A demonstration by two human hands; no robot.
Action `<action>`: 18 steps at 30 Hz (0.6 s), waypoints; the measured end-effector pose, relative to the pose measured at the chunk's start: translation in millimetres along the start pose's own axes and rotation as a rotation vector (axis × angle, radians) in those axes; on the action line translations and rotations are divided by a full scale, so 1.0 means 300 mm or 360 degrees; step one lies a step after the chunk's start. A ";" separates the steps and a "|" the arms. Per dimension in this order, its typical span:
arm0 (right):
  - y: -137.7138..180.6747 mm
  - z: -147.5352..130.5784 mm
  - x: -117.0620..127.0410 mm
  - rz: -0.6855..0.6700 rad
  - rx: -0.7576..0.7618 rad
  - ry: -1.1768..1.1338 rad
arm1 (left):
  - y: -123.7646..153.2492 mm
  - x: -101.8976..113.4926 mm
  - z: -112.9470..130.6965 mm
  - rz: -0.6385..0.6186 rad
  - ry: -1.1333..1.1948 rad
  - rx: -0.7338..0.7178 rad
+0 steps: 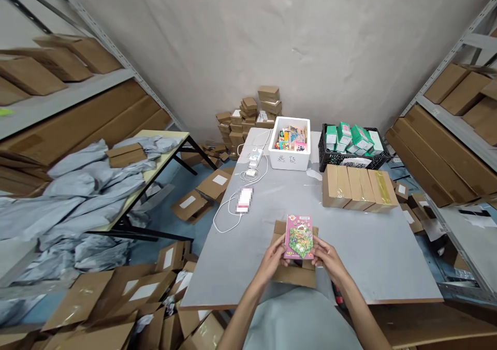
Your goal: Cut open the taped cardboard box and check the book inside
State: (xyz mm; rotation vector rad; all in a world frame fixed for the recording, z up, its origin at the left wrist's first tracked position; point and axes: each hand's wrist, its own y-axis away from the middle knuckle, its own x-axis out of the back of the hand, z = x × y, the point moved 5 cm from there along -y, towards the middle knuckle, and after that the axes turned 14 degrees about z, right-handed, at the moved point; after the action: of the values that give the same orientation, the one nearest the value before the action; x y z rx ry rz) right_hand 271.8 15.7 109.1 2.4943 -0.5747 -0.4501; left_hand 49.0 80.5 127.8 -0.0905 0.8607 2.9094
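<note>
Your left hand (272, 261) and right hand (326, 259) clasp the pink booklet (298, 236) by its edges, above the open cardboard box (295, 273) on the worktop (373, 257).
Judged step: packing; next calls for lowering it flat inside.

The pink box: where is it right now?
Head view, near centre: the pink box is held between the left hand and right hand, over an open cardboard carton.

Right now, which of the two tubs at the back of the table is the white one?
The white foam tub, left of the black crate. It holds colourful little packs and has writing on its front; the black one holds green boxes.
</note>
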 end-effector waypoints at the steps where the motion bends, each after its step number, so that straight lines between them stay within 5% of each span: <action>1: -0.022 -0.042 -0.018 -0.0025 0.0041 0.0021 | -0.020 0.005 0.044 -0.0036 -0.0048 -0.0052; 4: -0.130 -0.240 -0.111 -0.0070 0.0233 0.0074 | -0.130 0.011 0.262 -0.0110 -0.0178 -0.0283; 7: -0.279 -0.544 -0.270 -0.0069 0.0409 0.0058 | -0.291 -0.022 0.587 -0.0059 -0.0229 -0.0530; 10: -0.411 -0.857 -0.437 0.0075 0.0602 -0.0078 | -0.438 -0.037 0.904 0.0442 -0.0002 -0.0655; 12: -0.467 -0.958 -0.511 0.0186 0.0619 -0.0044 | -0.496 -0.043 1.017 0.0642 0.0051 -0.0704; 15: -0.483 -0.880 -0.516 0.0182 0.0552 0.0050 | -0.521 -0.002 0.968 0.0748 0.0052 -0.0676; 18: -0.421 -0.618 -0.365 0.0163 0.0445 0.0145 | -0.471 0.104 0.712 0.0763 -0.0001 -0.0522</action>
State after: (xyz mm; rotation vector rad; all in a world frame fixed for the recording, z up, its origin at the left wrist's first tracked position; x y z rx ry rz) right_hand 295.2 244.0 207.3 2.7154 -0.7703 -0.2277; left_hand 29.1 317.4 227.9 0.1079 0.4400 3.4745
